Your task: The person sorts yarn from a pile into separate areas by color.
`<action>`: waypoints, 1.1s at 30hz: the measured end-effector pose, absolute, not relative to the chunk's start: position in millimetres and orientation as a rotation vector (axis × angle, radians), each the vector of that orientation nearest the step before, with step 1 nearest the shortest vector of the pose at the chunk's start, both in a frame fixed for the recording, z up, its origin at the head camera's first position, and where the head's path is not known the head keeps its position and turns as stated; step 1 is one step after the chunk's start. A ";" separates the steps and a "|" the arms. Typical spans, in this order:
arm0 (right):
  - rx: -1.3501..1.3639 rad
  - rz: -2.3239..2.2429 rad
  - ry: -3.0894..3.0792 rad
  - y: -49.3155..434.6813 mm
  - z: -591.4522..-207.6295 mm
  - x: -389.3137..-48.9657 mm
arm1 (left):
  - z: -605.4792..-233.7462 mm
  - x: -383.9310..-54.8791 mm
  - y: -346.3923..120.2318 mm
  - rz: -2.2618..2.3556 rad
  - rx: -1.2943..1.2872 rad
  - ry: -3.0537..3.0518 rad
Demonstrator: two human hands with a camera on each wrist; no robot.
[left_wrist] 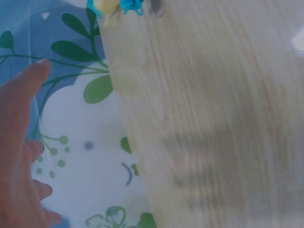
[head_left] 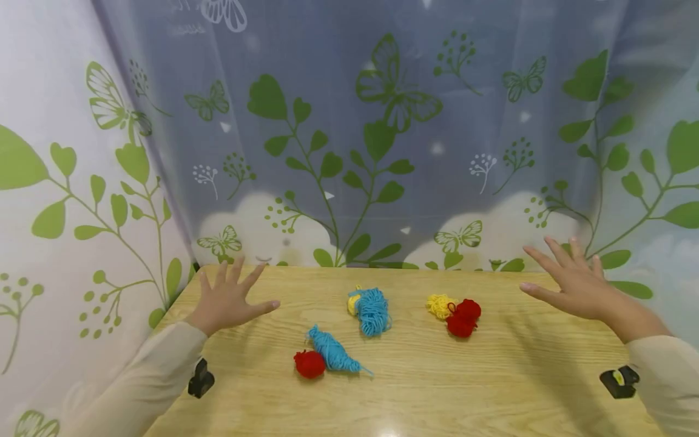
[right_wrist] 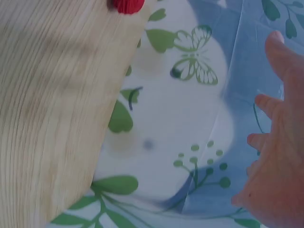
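Note:
My left hand (head_left: 228,298) is held over the left side of the table with fingers spread, holding nothing. Over the right side, my right hand (head_left: 576,285) is likewise spread and holds nothing. Between them lie small bundles of yarn. A blue yarn bundle (head_left: 374,312) partly covers a yellow yarn ball (head_left: 352,304). Nearer me, a long twisted blue yarn bundle (head_left: 333,352) touches a red yarn ball (head_left: 309,364). Toward the right, a larger red yarn bundle (head_left: 463,318) overlaps a yellow yarn bundle (head_left: 438,306). The right wrist view shows red yarn (right_wrist: 128,4) at its top edge.
The light wooden table (head_left: 415,388) ends at a far edge against a blue-grey curtain (head_left: 338,182) printed with leaves and butterflies. White printed cloth (head_left: 65,255) hangs along the left, and similar cloth (head_left: 655,200) on the right. Each wrist carries a small black device (head_left: 201,379).

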State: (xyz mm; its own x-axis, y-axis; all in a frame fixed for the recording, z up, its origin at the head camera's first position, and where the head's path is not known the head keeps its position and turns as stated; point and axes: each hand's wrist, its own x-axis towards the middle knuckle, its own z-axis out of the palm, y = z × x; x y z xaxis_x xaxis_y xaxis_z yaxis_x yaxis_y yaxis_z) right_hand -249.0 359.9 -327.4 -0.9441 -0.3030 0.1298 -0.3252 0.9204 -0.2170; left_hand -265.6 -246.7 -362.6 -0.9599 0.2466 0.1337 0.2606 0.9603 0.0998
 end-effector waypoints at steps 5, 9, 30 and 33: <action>0.521 0.421 -2.989 343.3 -331.7 -253.8 | -372.6 -258.4 -243.3 -0.212 -0.401 -2.984; 0.553 0.468 -2.991 329.1 -335.6 -257.0 | -382.6 -253.2 -239.7 -0.241 -0.406 -2.980; 0.656 0.709 -2.987 286.5 -401.9 -273.4 | -418.6 -212.4 -208.9 -0.467 -0.496 -2.959; 0.653 0.749 -2.993 284.0 -412.8 -274.8 | -422.7 -205.3 -202.4 -0.509 -0.517 -2.971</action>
